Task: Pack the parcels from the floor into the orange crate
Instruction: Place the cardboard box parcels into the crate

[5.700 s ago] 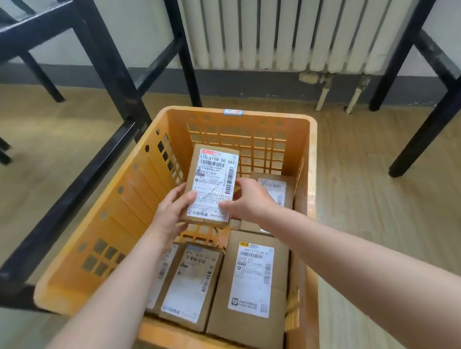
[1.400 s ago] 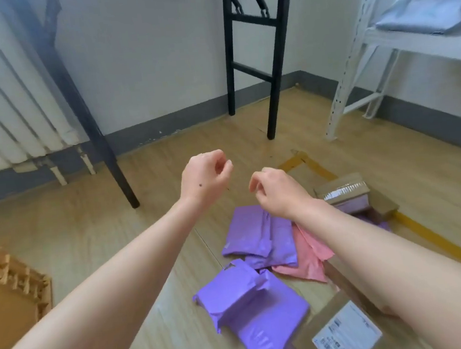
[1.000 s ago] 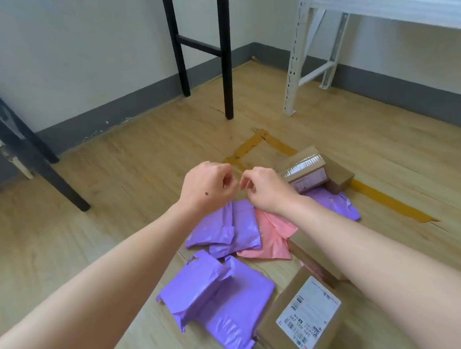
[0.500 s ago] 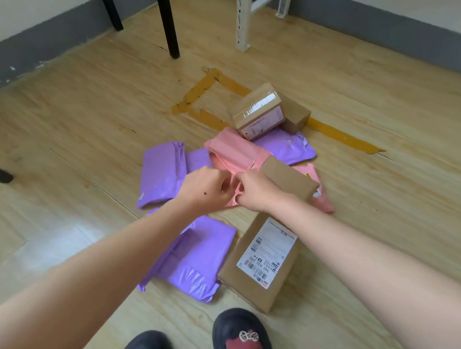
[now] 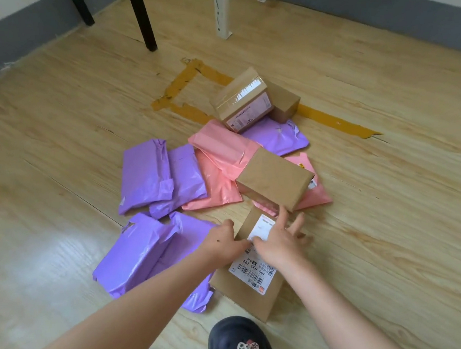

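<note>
A flat cardboard parcel (image 5: 249, 293) with a white barcode label lies on the wooden floor just ahead of my feet. My left hand (image 5: 224, 241) rests at its left edge, fingers laid on the label. My right hand (image 5: 280, 239) hovers on its top with fingers spread and straight. Beyond it lie a plain brown box (image 5: 275, 182), pink mailers (image 5: 218, 181), purple mailers (image 5: 145, 177) and a taped carton (image 5: 240, 100). A large purple mailer (image 5: 136, 256) lies left of my hands. The orange crate is out of view.
A small brown box (image 5: 284, 100) sits behind the taped carton. Yellow tape (image 5: 186, 77) marks the floor. A black furniture leg (image 5: 142, 19) and a white rack post (image 5: 220, 6) stand at the back. My dark slippers (image 5: 240, 345) are at the bottom edge.
My view turned from the crate to the floor pile and tilted down. Both hands dropped from loosely curled in the air onto the labelled flat parcel; the right hand's fingers spread.
</note>
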A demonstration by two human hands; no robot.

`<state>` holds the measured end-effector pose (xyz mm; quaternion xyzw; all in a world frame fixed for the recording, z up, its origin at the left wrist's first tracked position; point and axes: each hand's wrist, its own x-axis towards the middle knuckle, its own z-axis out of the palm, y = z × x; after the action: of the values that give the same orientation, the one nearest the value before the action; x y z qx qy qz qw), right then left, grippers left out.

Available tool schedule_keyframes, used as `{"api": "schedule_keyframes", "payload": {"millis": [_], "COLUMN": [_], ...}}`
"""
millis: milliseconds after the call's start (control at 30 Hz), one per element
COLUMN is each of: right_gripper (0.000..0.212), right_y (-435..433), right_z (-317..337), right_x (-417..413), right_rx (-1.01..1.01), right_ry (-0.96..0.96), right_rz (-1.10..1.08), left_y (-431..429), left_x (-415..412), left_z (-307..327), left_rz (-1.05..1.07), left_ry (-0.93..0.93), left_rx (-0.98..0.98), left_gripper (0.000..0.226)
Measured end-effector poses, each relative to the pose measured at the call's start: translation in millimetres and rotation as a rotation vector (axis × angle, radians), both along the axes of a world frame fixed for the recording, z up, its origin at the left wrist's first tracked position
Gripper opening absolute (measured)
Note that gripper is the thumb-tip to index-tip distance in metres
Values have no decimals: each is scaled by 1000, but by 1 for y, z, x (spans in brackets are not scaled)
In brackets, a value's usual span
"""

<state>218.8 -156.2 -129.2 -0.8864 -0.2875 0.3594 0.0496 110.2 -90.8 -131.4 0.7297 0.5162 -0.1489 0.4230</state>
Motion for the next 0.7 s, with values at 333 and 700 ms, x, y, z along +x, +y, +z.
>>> {"api": "schedule_keyframes", "payload": {"millis": [333, 700], "right_gripper": [89, 70], "right_y": [10, 58], "right_z": [19, 74], "right_x": [10, 14], "right_rx": [275, 503], "right_ry": [83, 321], "right_rz": [-183, -273], "left_y": [11, 70], "left_x": [-1, -52], "left_z": [19, 82], "left_rz": [369, 276], "left_ry": [-322, -553], "left_rx": [-254, -321], "left_gripper": [45, 60]}}
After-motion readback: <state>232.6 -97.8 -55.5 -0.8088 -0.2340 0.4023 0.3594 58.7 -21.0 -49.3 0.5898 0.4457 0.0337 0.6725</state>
